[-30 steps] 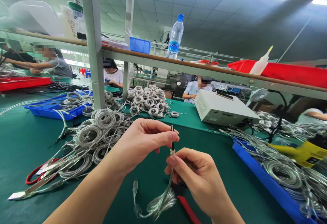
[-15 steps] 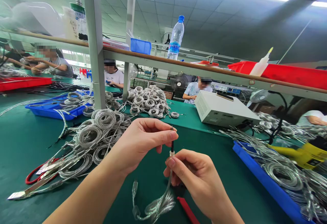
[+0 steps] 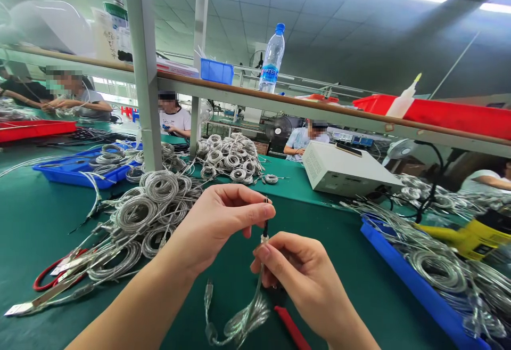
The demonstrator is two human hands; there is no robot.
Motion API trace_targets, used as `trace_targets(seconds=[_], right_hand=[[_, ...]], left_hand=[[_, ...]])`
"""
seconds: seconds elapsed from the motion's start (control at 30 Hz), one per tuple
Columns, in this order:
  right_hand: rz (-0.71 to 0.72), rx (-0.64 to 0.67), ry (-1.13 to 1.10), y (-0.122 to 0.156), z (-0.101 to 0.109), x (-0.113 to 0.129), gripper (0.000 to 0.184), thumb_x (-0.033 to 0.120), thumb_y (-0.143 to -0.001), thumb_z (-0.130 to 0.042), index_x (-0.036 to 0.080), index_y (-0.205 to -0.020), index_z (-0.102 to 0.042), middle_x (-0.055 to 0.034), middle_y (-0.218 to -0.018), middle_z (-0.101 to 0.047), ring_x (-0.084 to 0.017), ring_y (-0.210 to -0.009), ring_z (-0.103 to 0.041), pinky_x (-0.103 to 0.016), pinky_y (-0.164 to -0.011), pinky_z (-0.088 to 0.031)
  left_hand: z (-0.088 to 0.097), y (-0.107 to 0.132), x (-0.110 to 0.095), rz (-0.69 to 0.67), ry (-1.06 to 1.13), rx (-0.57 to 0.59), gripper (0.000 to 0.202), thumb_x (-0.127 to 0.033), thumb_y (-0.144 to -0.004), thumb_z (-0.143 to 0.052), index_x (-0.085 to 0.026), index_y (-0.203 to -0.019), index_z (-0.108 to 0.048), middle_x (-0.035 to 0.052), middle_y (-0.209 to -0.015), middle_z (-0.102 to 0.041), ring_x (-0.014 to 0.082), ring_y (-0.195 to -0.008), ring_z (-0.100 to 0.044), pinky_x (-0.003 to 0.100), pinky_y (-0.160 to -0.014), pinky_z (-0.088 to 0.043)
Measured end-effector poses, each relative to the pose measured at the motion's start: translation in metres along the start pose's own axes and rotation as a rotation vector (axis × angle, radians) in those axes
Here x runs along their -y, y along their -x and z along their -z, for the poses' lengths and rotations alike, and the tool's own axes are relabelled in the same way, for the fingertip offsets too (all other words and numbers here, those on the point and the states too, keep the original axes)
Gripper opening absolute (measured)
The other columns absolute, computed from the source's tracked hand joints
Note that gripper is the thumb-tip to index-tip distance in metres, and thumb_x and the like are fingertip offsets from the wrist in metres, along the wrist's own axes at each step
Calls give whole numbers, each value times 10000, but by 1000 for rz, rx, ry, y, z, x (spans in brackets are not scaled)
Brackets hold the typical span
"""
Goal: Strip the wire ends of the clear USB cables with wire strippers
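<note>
**Left hand** (image 3: 223, 222): fingers curled, with thumb and forefinger pinched on the top of a thin black sleeve (image 3: 265, 227). The sleeve is held upright above the green-covered counter (image 3: 351, 233).

**Right hand** (image 3: 297, 273): just below the left hand. Its fingertips are pinched on the clear silver-braided cable (image 3: 243, 320) where the cable meets the sleeve, and the other fingers are folded in.

**Cable:** hangs from the right hand into a loose coil lying on the counter in front of the person. One plug end (image 3: 207, 289) stands up at the coil's left.

**Red-handled tool** (image 3: 291, 328): on the counter, partly hidden under the right wrist.

**Heap of coiled silver cables** (image 3: 151, 211): on the counter, left of the hands.

**Long blue plastic tray** (image 3: 415, 281): to the right, holding more coils.

**White box-shaped instrument** (image 3: 347, 171): on the counter behind the hands.

**Yellow tool** (image 3: 475, 235): beyond the tray, among cables.

**Clear water bottle with blue cap** (image 3: 271, 59): upright on the overhead shelf (image 3: 319, 107).

**Other people:** seated at benches farther back.
</note>
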State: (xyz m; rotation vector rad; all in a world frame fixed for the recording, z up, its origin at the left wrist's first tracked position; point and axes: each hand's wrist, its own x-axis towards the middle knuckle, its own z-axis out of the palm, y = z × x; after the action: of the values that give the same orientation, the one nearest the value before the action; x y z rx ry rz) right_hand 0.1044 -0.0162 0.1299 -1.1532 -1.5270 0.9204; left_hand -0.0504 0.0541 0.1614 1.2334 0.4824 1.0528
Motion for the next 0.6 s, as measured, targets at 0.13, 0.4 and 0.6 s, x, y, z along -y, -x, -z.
trace_targets(seconds=[0.13, 0.4, 0.6], right_hand=[[-8, 5, 8, 1, 1, 0, 376, 457, -908, -635, 141, -714, -696, -34, -604, -655, -112, -528, -538, -218, -503, -412], [41, -53, 18, 2, -2, 1, 241, 402, -907, -653, 168, -933, -708, -2, -679, -612, -113, -569, -524, -228, -517, -409], [148, -138, -6, 2, 0, 0, 230, 390, -908, -661, 174, -928, -738, 16, -622, -567, -95, -533, -456, -219, -485, -394]], left_hand=[[-1, 1, -1, -12, -7, 22, 131, -245, -715, -858, -186, -698, -743, 0, -731, -725, 50, -528, -561, 130, -488, -448], [-3, 4, -2, -5, -83, 94, 97, -267, -773, -813, -193, -743, -760, -7, -675, -690, 65, -573, -576, 127, -530, -474], [-8, 9, -2, -24, -110, 159, 86, -249, -796, -790, -203, -733, -754, -12, -699, -686, 83, -642, -617, 134, -593, -499]])
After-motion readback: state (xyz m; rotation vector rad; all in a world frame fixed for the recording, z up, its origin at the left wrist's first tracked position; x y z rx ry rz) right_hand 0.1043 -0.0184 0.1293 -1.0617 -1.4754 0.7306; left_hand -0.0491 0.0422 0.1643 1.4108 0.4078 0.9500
